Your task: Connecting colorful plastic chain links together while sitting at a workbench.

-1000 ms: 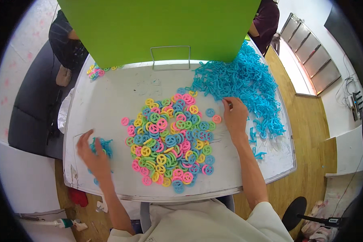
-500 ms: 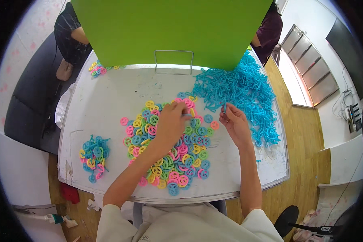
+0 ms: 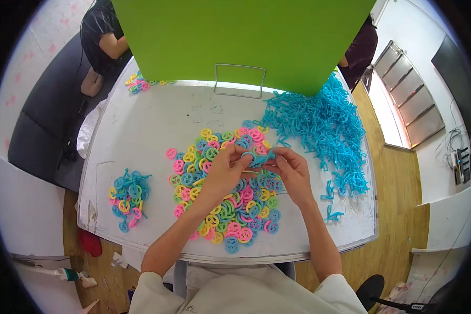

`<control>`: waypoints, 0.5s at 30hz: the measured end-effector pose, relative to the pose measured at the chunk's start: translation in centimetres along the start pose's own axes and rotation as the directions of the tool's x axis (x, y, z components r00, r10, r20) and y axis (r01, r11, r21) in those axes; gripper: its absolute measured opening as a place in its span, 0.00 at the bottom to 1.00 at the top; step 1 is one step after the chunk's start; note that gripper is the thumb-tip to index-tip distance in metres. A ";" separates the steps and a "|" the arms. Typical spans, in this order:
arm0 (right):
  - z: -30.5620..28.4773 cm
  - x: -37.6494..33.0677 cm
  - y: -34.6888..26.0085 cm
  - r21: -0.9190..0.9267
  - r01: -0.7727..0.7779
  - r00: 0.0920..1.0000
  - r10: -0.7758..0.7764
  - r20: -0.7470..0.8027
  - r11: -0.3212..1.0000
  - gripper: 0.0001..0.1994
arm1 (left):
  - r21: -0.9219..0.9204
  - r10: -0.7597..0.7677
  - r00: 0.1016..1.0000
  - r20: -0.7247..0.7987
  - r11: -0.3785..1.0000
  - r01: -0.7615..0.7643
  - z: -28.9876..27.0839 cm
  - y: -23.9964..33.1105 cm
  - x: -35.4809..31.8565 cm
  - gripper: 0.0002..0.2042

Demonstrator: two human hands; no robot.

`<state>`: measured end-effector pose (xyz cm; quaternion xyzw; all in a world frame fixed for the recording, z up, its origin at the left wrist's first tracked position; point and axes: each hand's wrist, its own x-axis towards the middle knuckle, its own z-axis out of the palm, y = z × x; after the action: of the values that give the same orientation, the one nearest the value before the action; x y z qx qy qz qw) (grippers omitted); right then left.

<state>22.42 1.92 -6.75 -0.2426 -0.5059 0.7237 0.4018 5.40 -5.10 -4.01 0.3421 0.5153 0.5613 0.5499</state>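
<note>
My left hand (image 3: 226, 170) is closed, pinching a small blue spoked plastic wheel (image 3: 249, 157) by its edge above the pile. Facing it, my right hand (image 3: 293, 174) grips a blue plastic stick-like piece (image 3: 266, 158) between thumb and fingers. The piece and the wheel meet between my fingertips; whether they are joined I cannot tell. Beneath both hands spreads a pile of pink, yellow, green and blue wheels (image 3: 227, 210). To the right lies a large heap of blue forked pieces (image 3: 319, 118).
A smaller cluster of wheels with blue pieces (image 3: 128, 194) sits at the table's left. Across the far side stands a green panel (image 3: 240, 42) with a wire loop (image 3: 239, 96) at its foot. Parts of two other people (image 3: 112, 46) show behind it. More wheels (image 3: 137, 83) lie at the far left.
My right hand has moved left from beside the blue heap, bringing its piece to the left hand. The left hand has come off the pile with a blue wheel. The whole view has shifted slightly.
</note>
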 end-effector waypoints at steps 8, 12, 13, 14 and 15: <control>2.2 -0.7 -1.1 -0.535 0.096 0.995 -0.081 0.052 0.839 0.12 | 0.189 0.203 0.973 -0.105 0.965 -0.181 0.0 -1.4 0.2 0.03; 2.0 -0.6 -0.6 -0.520 0.017 1.000 -0.026 -0.010 0.854 0.10 | 0.230 0.256 0.958 -0.128 0.947 -0.223 0.5 -1.2 0.0 0.02; 2.1 -0.5 -0.6 -0.520 0.017 1.000 -0.027 -0.012 0.854 0.10 | 0.255 0.266 0.955 -0.131 0.940 -0.226 0.6 -1.1 -0.1 0.02; 2.2 -0.5 -0.5 -0.420 0.008 1.000 -0.015 -0.014 0.907 0.09 | 0.255 0.265 0.955 -0.130 0.940 -0.226 0.7 -1.0 -0.1 0.02; 2.3 -0.6 -0.5 -0.315 0.000 1.000 -0.004 -0.014 0.949 0.08 | 0.262 0.278 0.952 -0.127 0.935 -0.238 0.7 -0.9 -0.2 0.03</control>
<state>21.17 0.32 -5.50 -0.3085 -0.6122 0.6315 0.3624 6.35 -5.26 -4.65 0.4249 0.5736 0.5872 0.3816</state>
